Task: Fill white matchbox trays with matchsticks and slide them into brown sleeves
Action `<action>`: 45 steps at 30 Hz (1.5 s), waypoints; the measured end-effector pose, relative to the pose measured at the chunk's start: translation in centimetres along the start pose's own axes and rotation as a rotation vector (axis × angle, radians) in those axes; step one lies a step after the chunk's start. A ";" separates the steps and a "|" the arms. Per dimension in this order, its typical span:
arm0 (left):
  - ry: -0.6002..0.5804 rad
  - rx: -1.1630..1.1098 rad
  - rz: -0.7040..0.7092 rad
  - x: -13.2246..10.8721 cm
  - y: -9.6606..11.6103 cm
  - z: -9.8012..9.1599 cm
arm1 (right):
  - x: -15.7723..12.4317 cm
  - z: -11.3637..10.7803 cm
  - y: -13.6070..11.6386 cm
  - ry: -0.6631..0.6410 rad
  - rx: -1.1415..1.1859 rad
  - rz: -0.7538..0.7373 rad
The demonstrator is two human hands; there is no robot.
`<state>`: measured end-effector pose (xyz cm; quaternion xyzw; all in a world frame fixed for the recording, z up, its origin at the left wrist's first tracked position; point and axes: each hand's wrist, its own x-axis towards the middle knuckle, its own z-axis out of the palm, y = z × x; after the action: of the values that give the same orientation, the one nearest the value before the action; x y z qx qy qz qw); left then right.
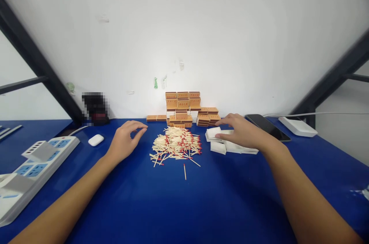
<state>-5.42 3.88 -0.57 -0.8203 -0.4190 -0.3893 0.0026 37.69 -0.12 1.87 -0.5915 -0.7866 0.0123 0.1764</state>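
My left hand (125,139) hovers above the blue table, left of a loose pile of red-tipped matches (175,142). Its thumb and index finger curve toward each other with a gap between the tips, and nothing shows in them. One match (185,171) lies by itself in front of the pile. Over on the right, my right hand (235,130) reaches across a cluster of white matchbox trays (218,147), thumb and fingers apart. The thumb overlaps the nearest tray; whether it touches cannot be made out. Behind the pile stand stacked orange matchboxes (183,103).
A white power strip (62,151) runs along the left, with a small white case (96,140) beside it. Behind my right hand lie a black phone (268,126) and a white box (298,126) near a cable. A wall and dark metal struts (305,94) bound the table.
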 end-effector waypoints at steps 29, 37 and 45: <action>-0.204 -0.303 0.357 -2.6 7.4 1.6 | -1.8 4.0 -13.8 -0.178 0.508 -0.265; -0.354 -0.301 0.371 -2.5 6.9 1.8 | -1.5 4.0 -12.6 -0.078 0.274 -0.248; -0.427 -0.238 0.366 -2.7 6.8 1.6 | -1.3 3.9 -10.9 -0.028 0.058 -0.165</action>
<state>-0.60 -1.86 -1.25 -0.9399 -0.2067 -0.2476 -0.1116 26.71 -3.86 0.33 -0.5190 -0.8345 0.0287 0.1829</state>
